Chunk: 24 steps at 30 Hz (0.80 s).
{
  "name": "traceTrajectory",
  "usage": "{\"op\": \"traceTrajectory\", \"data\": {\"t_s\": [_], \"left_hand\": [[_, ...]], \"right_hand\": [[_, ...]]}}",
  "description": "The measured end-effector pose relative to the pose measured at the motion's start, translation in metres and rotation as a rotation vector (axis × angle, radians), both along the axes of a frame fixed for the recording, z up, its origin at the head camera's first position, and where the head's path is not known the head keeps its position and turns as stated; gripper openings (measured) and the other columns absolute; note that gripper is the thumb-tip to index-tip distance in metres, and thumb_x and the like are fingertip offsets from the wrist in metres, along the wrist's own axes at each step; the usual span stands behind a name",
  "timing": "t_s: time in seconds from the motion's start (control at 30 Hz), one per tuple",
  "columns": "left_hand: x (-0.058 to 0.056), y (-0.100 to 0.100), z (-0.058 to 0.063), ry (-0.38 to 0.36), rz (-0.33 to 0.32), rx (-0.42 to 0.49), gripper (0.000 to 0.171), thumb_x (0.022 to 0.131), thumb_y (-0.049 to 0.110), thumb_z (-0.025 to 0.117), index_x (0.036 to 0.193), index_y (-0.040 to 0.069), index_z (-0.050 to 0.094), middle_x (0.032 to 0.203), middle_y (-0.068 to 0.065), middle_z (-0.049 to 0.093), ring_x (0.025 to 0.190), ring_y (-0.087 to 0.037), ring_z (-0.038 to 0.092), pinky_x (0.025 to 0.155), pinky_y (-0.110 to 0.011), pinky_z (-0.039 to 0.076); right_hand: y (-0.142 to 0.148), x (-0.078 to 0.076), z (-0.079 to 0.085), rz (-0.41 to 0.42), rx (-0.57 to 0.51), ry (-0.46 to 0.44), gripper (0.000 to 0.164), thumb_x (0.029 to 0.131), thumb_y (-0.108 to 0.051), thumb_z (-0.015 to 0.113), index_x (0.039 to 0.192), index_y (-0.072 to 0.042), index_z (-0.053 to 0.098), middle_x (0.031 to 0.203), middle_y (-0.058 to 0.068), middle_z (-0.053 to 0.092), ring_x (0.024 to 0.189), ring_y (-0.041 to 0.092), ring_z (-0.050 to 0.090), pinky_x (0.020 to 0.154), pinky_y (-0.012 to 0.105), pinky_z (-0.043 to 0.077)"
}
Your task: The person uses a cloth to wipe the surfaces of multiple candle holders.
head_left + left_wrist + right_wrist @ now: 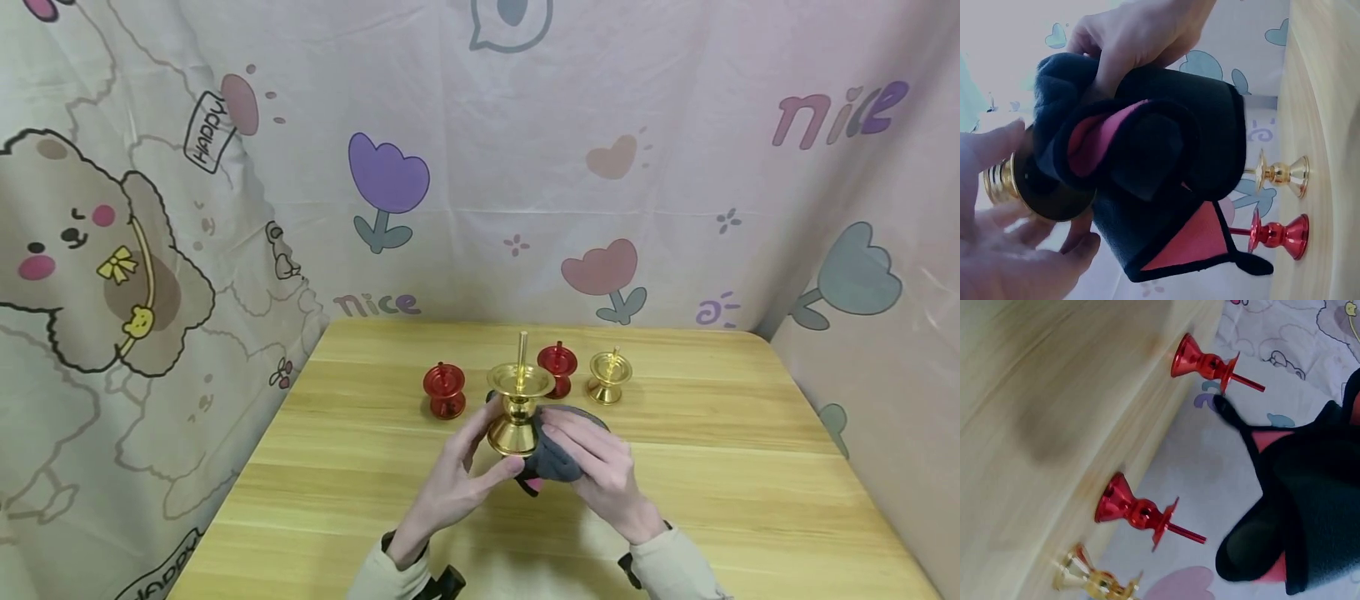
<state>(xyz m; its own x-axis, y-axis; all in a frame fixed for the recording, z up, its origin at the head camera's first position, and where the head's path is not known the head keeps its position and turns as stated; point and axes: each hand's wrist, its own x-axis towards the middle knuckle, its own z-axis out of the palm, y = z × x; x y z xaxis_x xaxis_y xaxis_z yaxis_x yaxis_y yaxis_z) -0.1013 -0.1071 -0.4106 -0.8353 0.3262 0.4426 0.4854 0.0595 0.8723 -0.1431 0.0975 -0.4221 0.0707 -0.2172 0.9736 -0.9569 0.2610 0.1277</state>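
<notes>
A person held a large, polished gold-coloured metal candle holder [515, 432] above a pale wood-grain table [330, 467] and pressed a dark grey, black-edged fabric cloth [557, 458] with pink patches to its flared base. The left hand [456, 482] gripped that base between thumb and fingers; the right hand [603, 468] grasped the bunched cloth. From where I stood, wiping seemed the step in hand, and the next move appeared to call for a steady left grip while the cloth worked round to uncovered metal.

Beyond stood two small, shiny red metal candle holders, one to the left [445, 382] and one near the middle [558, 360], with a small pale-gold metal candle holder [608, 372] at the right.

The large holder's dish partly hid the middle red one. The left fingers were largely lost behind the base, whose dark underside the cloth partly covered. The right wrist view showed neither hand and cut off the small gold holder; whether any dirt marked the metal, I could not tell.
</notes>
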Motion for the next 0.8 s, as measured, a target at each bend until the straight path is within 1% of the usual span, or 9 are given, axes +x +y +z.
{"op": "traceTrajectory", "data": {"t_s": [0.1, 0.17, 0.27, 0.4, 0.5, 0.57, 0.67, 0.73, 0.8], "left_hand": [[-0.001, 0.002, 0.000, -0.002, 0.038, 0.019, 0.073, 0.088, 0.009, 0.078, 0.152, 0.013, 0.043, 0.150, -0.013, 0.051, 0.140, -0.022, 0.049, 0.115, -0.022, 0.042], [-0.002, 0.002, -0.001, 0.006, 0.050, 0.039, 0.072, 0.086, 0.008, 0.079, 0.150, 0.015, 0.047, 0.142, -0.012, 0.054, 0.135, -0.021, 0.052, 0.113, -0.023, 0.045], [-0.003, 0.001, -0.002, 0.027, 0.023, 0.062, 0.069, 0.088, 0.004, 0.076, 0.150, 0.012, 0.048, 0.135, -0.014, 0.054, 0.132, -0.017, 0.053, 0.110, -0.023, 0.047], [-0.006, -0.001, -0.004, 0.047, -0.052, 0.077, 0.067, 0.092, -0.001, 0.069, 0.152, 0.005, 0.042, 0.145, -0.022, 0.049, 0.136, -0.013, 0.050, 0.113, -0.023, 0.044], [-0.005, -0.002, -0.004, 0.033, -0.074, 0.073, 0.068, 0.094, -0.002, 0.066, 0.154, 0.001, 0.036, 0.153, -0.026, 0.043, 0.142, -0.021, 0.046, 0.116, -0.022, 0.040], [-0.004, -0.001, -0.004, 0.011, -0.062, 0.061, 0.068, 0.095, 0.000, 0.065, 0.156, 0.000, 0.033, 0.157, -0.026, 0.039, 0.144, -0.028, 0.043, 0.117, -0.022, 0.038], [-0.001, 0.000, -0.004, -0.017, -0.035, 0.050, 0.070, 0.095, 0.003, 0.066, 0.156, 0.000, 0.031, 0.159, -0.024, 0.037, 0.145, -0.034, 0.040, 0.118, -0.029, 0.038], [0.000, 0.001, -0.003, -0.034, -0.015, 0.045, 0.072, 0.094, 0.005, 0.069, 0.156, 0.004, 0.033, 0.159, -0.020, 0.039, 0.146, -0.030, 0.041, 0.117, -0.032, 0.040], [0.001, 0.002, -0.002, -0.041, 0.007, 0.049, 0.074, 0.091, 0.005, 0.073, 0.156, 0.008, 0.037, 0.156, -0.016, 0.044, 0.143, -0.024, 0.045, 0.115, -0.034, 0.043]], "right_hand": [[0.000, 0.002, 0.003, -0.053, 0.051, 0.057, 0.021, 0.098, -0.009, 0.065, 0.096, 0.011, 0.073, 0.093, 0.027, 0.075, 0.085, 0.038, 0.072, 0.091, 0.038, 0.061], [-0.001, 0.003, 0.003, -0.073, 0.071, 0.071, 0.024, 0.097, -0.013, 0.067, 0.097, 0.010, 0.073, 0.092, 0.026, 0.075, 0.084, 0.038, 0.072, 0.091, 0.038, 0.061], [-0.001, 0.002, 0.000, -0.047, 0.055, 0.041, 0.023, 0.097, -0.012, 0.067, 0.096, 0.011, 0.073, 0.094, 0.027, 0.075, 0.087, 0.038, 0.072, 0.092, 0.038, 0.061], [0.000, -0.002, -0.006, 0.037, -0.006, -0.054, 0.016, 0.096, 0.000, 0.063, 0.095, 0.013, 0.073, 0.099, 0.027, 0.074, 0.094, 0.034, 0.074, 0.094, 0.034, 0.060], [0.002, -0.003, -0.007, 0.049, -0.028, -0.085, 0.016, 0.096, 0.002, 0.061, 0.094, 0.012, 0.073, 0.101, 0.027, 0.074, 0.096, 0.033, 0.074, 0.094, 0.032, 0.060], [0.002, -0.004, -0.005, 0.030, -0.018, -0.066, 0.016, 0.097, 0.002, 0.061, 0.094, 0.012, 0.073, 0.100, 0.027, 0.074, 0.094, 0.034, 0.074, 0.093, 0.034, 0.060], [0.002, -0.002, 0.000, -0.024, 0.014, 0.000, 0.018, 0.097, -0.003, 0.064, 0.095, 0.012, 0.073, 0.096, 0.027, 0.074, 0.088, 0.037, 0.073, 0.092, 0.037, 0.061], [0.002, 0.000, 0.003, -0.053, 0.046, 0.045, 0.021, 0.097, -0.008, 0.065, 0.095, 0.011, 0.073, 0.094, 0.027, 0.075, 0.085, 0.038, 0.072, 0.091, 0.038, 0.061], [0.001, 0.003, 0.007, -0.070, 0.074, 0.073, 0.023, 0.097, -0.012, 0.066, 0.096, 0.010, 0.073, 0.092, 0.027, 0.075, 0.084, 0.038, 0.072, 0.091, 0.038, 0.061]]}}
